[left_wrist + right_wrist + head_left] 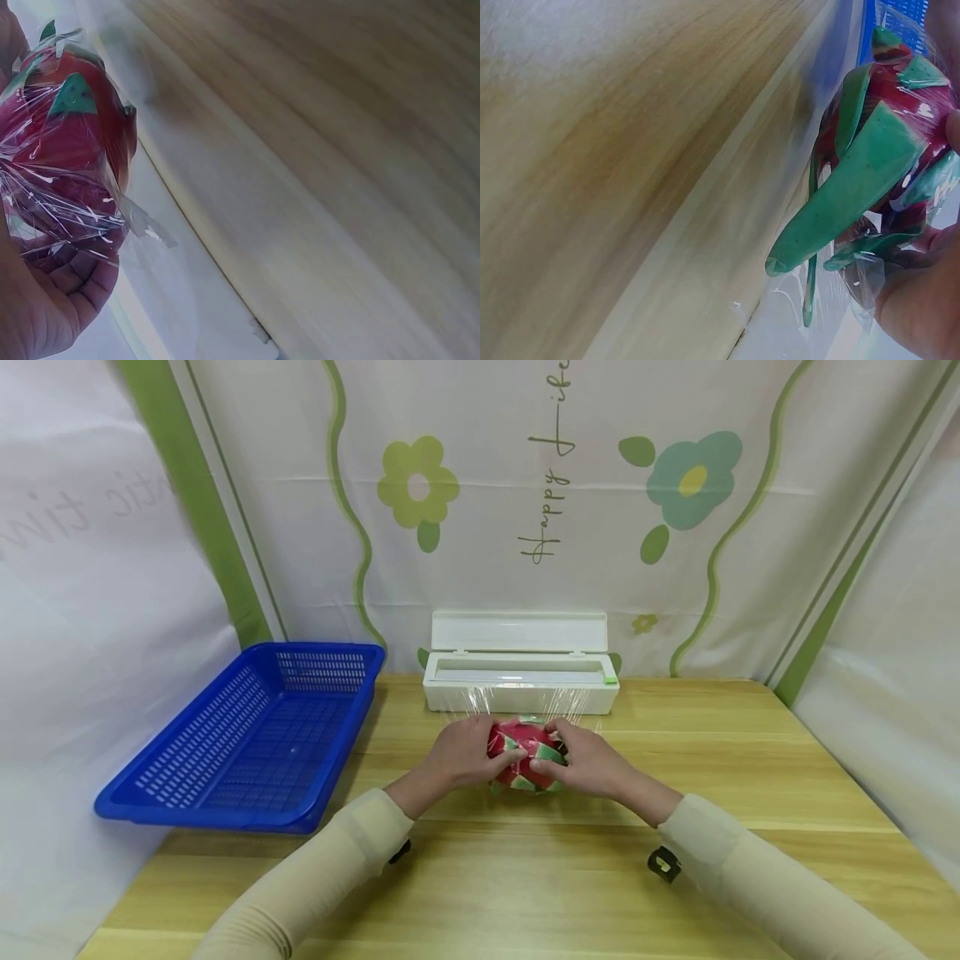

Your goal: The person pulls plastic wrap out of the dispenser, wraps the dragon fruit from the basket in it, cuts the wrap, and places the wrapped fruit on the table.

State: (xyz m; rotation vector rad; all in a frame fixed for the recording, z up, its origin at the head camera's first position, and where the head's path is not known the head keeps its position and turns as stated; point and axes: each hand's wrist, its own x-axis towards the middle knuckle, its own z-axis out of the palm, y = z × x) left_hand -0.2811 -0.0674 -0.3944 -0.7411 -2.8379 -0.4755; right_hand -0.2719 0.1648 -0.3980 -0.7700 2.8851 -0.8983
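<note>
A red dragon fruit [527, 750] with green scales is held between both hands in front of the white box. Clear cling film [64, 199] lies crinkled over its skin, and strands of film stretch from it toward the box. My left hand [468, 752] grips the fruit's left side, with the thumb across the front. On the right side my right hand [592, 760] grips it, thumb also on the front. The right wrist view shows the long green scales [847, 187] under film. Behind the fruit stands the white cling film dispenser [521, 693], its lid [519, 632] raised.
A blue plastic basket [300, 752] with slotted walls sits at the left of the wooden table [525, 877]. A green slider [610, 680] is at the dispenser's right end. Printed fabric [487, 527] hangs behind the table and along both sides.
</note>
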